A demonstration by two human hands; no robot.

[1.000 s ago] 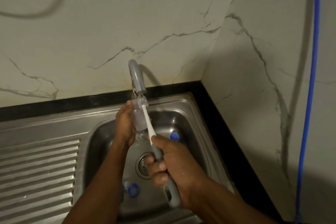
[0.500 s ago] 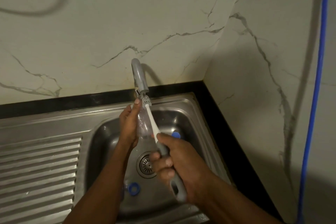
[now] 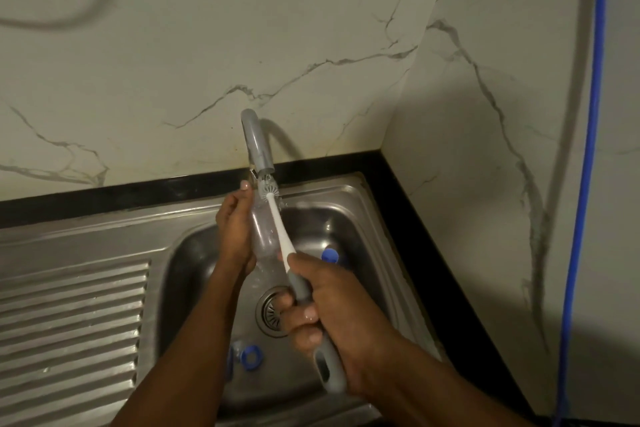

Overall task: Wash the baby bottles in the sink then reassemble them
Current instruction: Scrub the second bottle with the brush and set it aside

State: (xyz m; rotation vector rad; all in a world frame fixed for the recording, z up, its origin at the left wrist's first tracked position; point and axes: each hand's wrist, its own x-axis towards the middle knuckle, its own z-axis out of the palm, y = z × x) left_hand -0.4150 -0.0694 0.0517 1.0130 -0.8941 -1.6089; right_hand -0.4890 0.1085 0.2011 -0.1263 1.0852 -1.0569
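We hold the clear bottle (image 3: 264, 236) in the left hand (image 3: 233, 232) above the sink (image 3: 346, 192) basin, directly below the outlet of the grey tap (image 3: 257, 144). The left fingers are curled round the bottle's far side, with one fingertip showing at its upper end. The bottle stands nearly upright, its top leaning slightly left.

We grip the brush (image 3: 277, 222) in the right hand (image 3: 334, 312). The right fingers are clenched round the grey handle, whose looped end projects below the hand. The white shaft runs up and to the left across the front of the bottle, and the round bristle head sits at the bottle's upper end, just beneath the tap outlet. We cannot tell whether the bristle head is inside the bottle's mouth or against its outside.

Loose parts lie on the basin floor: a blue ring (image 3: 251, 352) near the front wall and a second blue part (image 3: 329, 255) just beyond the right hand. The drain (image 3: 272, 314) lies between them, partly covered by the right fingers.

The ribbed draining board (image 3: 69, 322) adjoins the basin on the left. A black counter edge (image 3: 391, 204) borders the sink, and a blue cable (image 3: 585, 184) hangs down the right wall
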